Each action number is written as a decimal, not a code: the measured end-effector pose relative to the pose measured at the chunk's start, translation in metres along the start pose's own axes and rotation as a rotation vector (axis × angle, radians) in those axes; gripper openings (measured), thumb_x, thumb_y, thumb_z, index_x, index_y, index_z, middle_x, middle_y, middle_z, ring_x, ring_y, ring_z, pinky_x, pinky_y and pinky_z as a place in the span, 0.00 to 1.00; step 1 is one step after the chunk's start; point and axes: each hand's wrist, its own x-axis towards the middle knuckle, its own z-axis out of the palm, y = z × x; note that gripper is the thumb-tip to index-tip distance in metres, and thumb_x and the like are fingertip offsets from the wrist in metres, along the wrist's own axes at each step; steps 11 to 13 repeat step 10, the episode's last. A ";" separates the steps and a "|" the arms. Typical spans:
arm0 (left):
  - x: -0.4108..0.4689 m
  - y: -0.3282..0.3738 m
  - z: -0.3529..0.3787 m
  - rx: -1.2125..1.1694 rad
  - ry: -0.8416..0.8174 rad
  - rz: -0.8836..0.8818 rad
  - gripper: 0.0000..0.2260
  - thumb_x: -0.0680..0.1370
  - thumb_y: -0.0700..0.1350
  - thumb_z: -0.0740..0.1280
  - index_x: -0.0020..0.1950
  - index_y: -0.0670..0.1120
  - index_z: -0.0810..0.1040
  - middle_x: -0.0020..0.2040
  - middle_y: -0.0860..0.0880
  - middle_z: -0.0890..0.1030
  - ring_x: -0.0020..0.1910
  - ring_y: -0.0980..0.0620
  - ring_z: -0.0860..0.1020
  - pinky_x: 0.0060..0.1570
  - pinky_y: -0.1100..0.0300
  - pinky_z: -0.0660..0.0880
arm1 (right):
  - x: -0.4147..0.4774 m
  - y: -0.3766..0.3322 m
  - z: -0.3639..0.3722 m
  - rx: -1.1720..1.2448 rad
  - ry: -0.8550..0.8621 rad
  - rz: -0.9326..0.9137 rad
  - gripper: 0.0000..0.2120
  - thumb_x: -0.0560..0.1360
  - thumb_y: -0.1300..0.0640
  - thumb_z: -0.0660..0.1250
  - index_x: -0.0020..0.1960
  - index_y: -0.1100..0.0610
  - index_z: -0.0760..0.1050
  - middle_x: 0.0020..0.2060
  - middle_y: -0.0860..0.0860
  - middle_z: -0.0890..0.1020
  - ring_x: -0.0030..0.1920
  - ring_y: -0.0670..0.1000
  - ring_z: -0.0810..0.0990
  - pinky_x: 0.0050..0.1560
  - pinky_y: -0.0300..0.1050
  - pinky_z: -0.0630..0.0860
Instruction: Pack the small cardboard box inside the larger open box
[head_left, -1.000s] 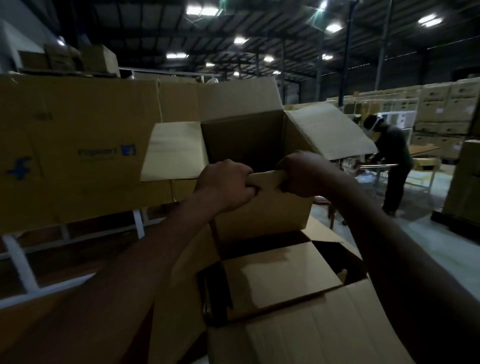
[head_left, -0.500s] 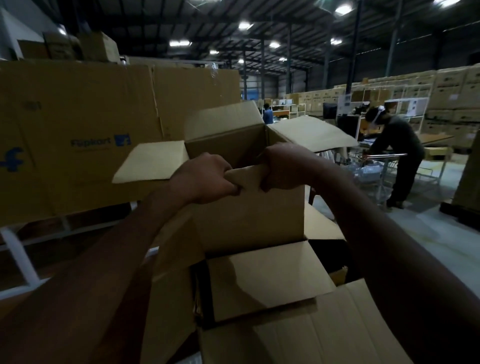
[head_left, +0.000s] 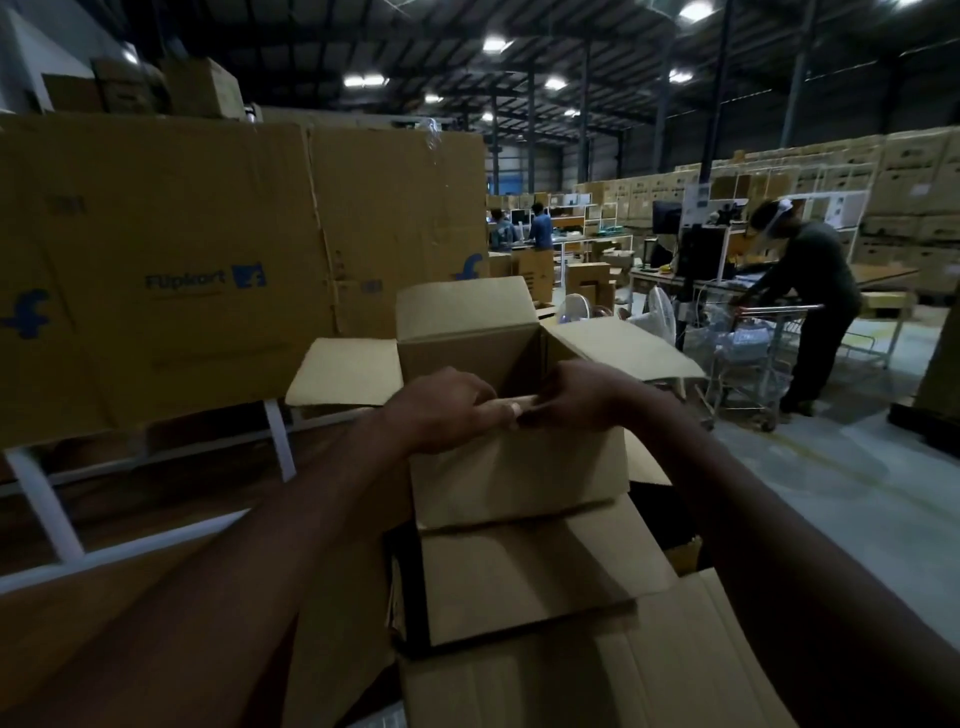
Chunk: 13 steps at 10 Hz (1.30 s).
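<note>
Left hand and right hand, both closed on the near top flap of one small cardboard box, held between them. It sits upright over one larger open box, four flaps open.

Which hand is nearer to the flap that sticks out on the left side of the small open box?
The left hand. It grips the near rim of the small box, just right of that left flap. The right hand grips the same rim further right, away from the flap.
</note>
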 end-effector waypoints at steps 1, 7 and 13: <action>0.004 -0.003 0.009 -0.052 -0.077 -0.042 0.26 0.82 0.68 0.55 0.58 0.53 0.86 0.55 0.48 0.84 0.51 0.50 0.80 0.55 0.47 0.78 | 0.000 0.008 0.012 0.128 -0.032 0.008 0.17 0.76 0.38 0.67 0.51 0.51 0.81 0.45 0.49 0.84 0.45 0.48 0.82 0.45 0.45 0.76; -0.022 -0.017 0.089 0.110 0.184 -0.154 0.24 0.83 0.61 0.59 0.39 0.47 0.82 0.33 0.50 0.78 0.33 0.49 0.78 0.34 0.55 0.74 | -0.009 0.023 0.095 -0.141 0.213 0.106 0.26 0.77 0.31 0.59 0.39 0.52 0.79 0.31 0.49 0.80 0.32 0.47 0.80 0.35 0.46 0.78; -0.056 -0.035 0.085 0.219 0.378 -0.084 0.16 0.82 0.57 0.63 0.52 0.47 0.86 0.57 0.47 0.85 0.64 0.47 0.78 0.68 0.48 0.71 | -0.042 0.013 0.104 -0.144 0.504 0.034 0.16 0.78 0.42 0.67 0.51 0.55 0.77 0.40 0.51 0.80 0.40 0.50 0.80 0.38 0.44 0.74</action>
